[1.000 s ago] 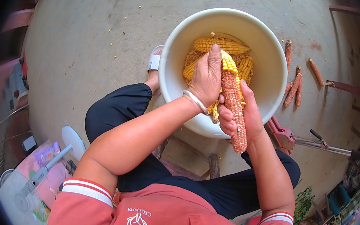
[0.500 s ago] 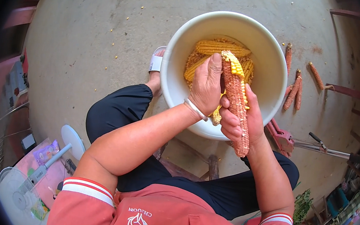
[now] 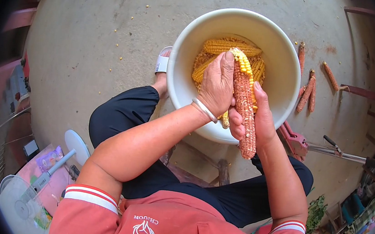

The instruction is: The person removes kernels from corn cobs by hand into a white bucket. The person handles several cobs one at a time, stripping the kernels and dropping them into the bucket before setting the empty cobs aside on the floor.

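Over a pale round bucket (image 3: 277, 76) I hold a corn cob (image 3: 245, 109), tilted with its lower end toward me. Most of its facing side is bare and reddish; yellow kernels stay near the top and along the right edge. My right hand (image 3: 264, 118) is wrapped round its lower half, thumb along the right side. My left hand (image 3: 217, 86), with a silvery bangle on the wrist, is closed against the upper left side, thumb pressed near the tip; its other fingers are mostly hidden. Inside the bucket, yellow ears of corn (image 3: 231, 47) lie on loose kernels.
Several stripped cobs (image 3: 306, 94) lie on the concrete floor (image 3: 114, 27) right of the bucket, among scattered kernels. A metal rod with a pink bracket (image 3: 296, 143) is close to the bucket's lower right. A white fan (image 3: 27, 205) stands at lower left.
My left thumb has moved onto the kernels near the cob's tip. The cob has shifted slightly up and stands a little more upright, with my right hand still round it.
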### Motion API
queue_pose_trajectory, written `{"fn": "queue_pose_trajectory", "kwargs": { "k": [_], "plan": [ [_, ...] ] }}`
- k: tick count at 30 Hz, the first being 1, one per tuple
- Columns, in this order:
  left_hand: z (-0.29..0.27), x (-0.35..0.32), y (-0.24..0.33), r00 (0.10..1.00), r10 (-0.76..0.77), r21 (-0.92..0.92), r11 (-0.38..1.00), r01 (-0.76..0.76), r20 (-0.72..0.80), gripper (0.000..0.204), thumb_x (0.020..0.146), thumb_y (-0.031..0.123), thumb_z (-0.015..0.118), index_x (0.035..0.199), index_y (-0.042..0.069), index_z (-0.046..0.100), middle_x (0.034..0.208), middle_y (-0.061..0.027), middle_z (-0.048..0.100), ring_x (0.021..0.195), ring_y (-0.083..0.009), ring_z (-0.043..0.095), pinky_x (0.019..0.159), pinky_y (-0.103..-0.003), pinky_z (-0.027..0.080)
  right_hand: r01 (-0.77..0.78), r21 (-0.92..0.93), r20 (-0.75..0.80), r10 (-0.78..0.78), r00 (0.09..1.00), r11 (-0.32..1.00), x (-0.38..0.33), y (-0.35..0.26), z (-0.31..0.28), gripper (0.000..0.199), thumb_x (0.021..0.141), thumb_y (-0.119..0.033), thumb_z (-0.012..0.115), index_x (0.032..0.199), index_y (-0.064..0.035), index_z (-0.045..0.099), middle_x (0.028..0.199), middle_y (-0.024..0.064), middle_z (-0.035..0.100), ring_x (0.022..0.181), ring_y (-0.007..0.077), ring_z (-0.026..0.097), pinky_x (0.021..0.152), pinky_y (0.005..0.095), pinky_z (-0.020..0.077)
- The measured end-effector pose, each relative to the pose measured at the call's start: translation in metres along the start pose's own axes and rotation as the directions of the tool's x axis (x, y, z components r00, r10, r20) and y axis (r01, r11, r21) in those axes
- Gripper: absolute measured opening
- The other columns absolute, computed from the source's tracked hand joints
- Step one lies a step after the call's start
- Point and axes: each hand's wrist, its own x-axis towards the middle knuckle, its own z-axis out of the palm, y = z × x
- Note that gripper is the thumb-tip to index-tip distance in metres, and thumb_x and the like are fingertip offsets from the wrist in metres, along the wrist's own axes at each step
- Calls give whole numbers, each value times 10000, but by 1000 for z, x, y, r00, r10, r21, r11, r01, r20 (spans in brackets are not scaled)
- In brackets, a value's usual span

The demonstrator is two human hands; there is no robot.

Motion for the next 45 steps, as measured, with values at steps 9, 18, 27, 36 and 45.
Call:
{"fn": "queue_pose_trajectory", "kwargs": {
  "k": [9, 18, 27, 36, 45],
  "plan": [
    [1, 4, 4, 998, -40, 43, 998, 38, 58, 493, 1030, 461, 330, 891, 26, 517, 736, -58, 521, 675, -146, 491, 635, -342, 419, 96, -288, -145, -142, 979, 953, 10, 3, -2, 529, 974, -560, 361, 961, -63, 542, 611, 51, 547, 420, 129, 526, 392, 249, 480],
    [3, 2, -9, 988, 130, 83, 989, -123, -89, 448, 1045, 350, 323, 880, -6, 538, 730, -147, 559, 655, -279, 532, 638, -400, 427, 66, -309, -154, -118, 981, 949, 6, 3, 6, 557, 968, -580, 364, 940, -54, 544, 611, 50, 546, 421, 123, 527, 393, 244, 480],
    [1, 10, 4, 995, -103, -301, 949, 92, -21, 453, 1043, 366, 359, 856, 4, 557, 717, -89, 565, 646, -188, 527, 635, -367, 440, 146, -373, -148, -215, 965, 916, 6, 0, 3, 563, 967, -581, 367, 978, -44, 534, 624, 62, 559, 426, 122, 532, 400, 240, 477],
    [-2, 7, 3, 998, 52, -8, 999, -51, 31, 470, 1044, 393, 338, 872, 13, 554, 706, -68, 539, 647, -157, 500, 627, -343, 431, 111, -362, -179, -186, 966, 926, 5, 3, -1, 553, 967, -580, 365, 998, -55, 535, 623, 59, 556, 428, 127, 535, 395, 244, 469],
    [-5, 6, 0, 995, 79, -56, 996, -76, 67, 482, 1034, 431, 339, 937, 10, 552, 799, -83, 554, 732, -156, 515, 684, -332, 433, 195, -511, -127, -298, 946, 837, 8, 2, 3, 503, 979, -546, 402, 941, -62, 531, 634, 49, 549, 447, 122, 520, 428, 250, 469]
  ]
}}
